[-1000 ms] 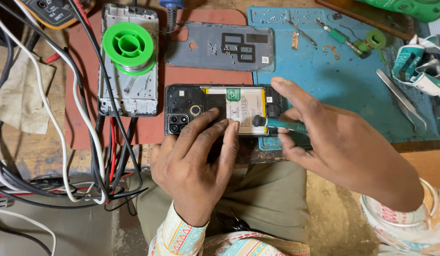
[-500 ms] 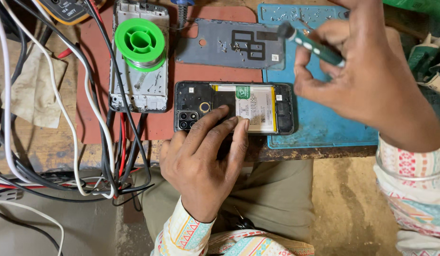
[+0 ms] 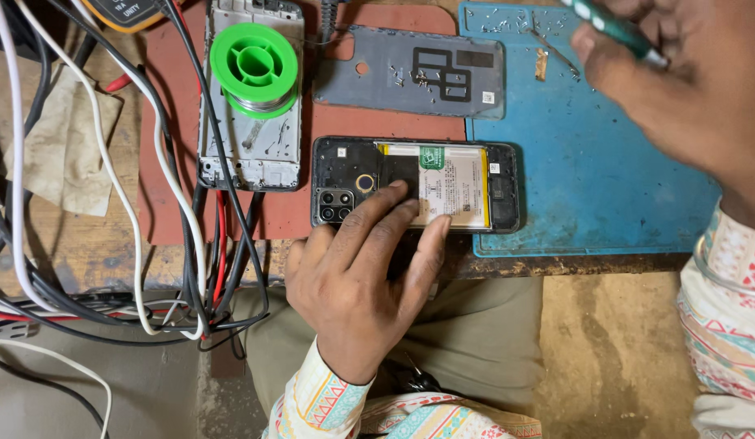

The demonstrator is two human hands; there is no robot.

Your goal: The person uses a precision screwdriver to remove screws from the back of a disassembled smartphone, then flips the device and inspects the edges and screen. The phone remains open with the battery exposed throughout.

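Observation:
An opened black phone [image 3: 491, 189] lies flat at the bench edge, its battery and camera cluster showing. My left hand [image 3: 361, 276] rests on it, fingertips pressing on the battery and board. My right hand [image 3: 686, 89] is raised at the upper right over the blue mat [image 3: 589, 187], closed around a green-handled screwdriver [image 3: 613, 28]. It is well away from the phone.
A grey back cover [image 3: 410, 71] lies behind the phone on a red mat [image 3: 170, 162]. A green solder spool [image 3: 254, 67] sits on a phone frame [image 3: 247, 154]. Tangled cables [image 3: 190, 268] hang at left, by a cloth [image 3: 60, 146]. A meter [image 3: 121, 12] is top left.
My right hand lifted the green screwdriver off the phone's right side and carried it up and right over the blue mat. My left hand stayed pressed on the phone.

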